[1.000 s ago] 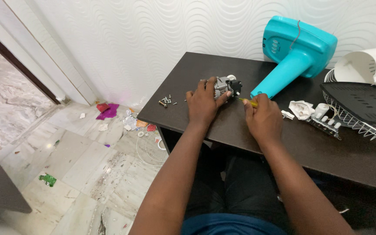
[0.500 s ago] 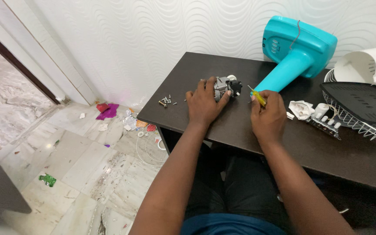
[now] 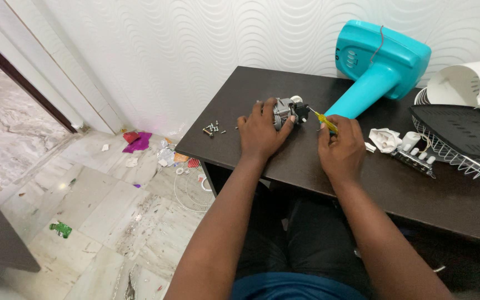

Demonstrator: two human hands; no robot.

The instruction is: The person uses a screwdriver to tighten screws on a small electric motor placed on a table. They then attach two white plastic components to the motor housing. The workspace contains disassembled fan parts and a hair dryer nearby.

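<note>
A small grey electric motor (image 3: 284,110) lies on the dark brown table (image 3: 306,161). My left hand (image 3: 261,131) rests over it and grips its left side. My right hand (image 3: 340,146) holds a yellow-handled screwdriver (image 3: 323,119) whose tip points left at the black end of the motor. A small pile of loose screws (image 3: 212,129) lies on the table to the left of my left hand.
A turquoise fan base (image 3: 379,61) lies tilted behind the motor. White plastic parts and a switch strip (image 3: 412,153) sit right of my right hand. A wire fan guard (image 3: 462,150), a dark blade and a white cover (image 3: 470,83) fill the right end. Litter and a wire ring (image 3: 193,189) lie on the floor.
My right hand has lifted the screwdriver and brought its tip up to the motor's end. My left hand stays on the motor.
</note>
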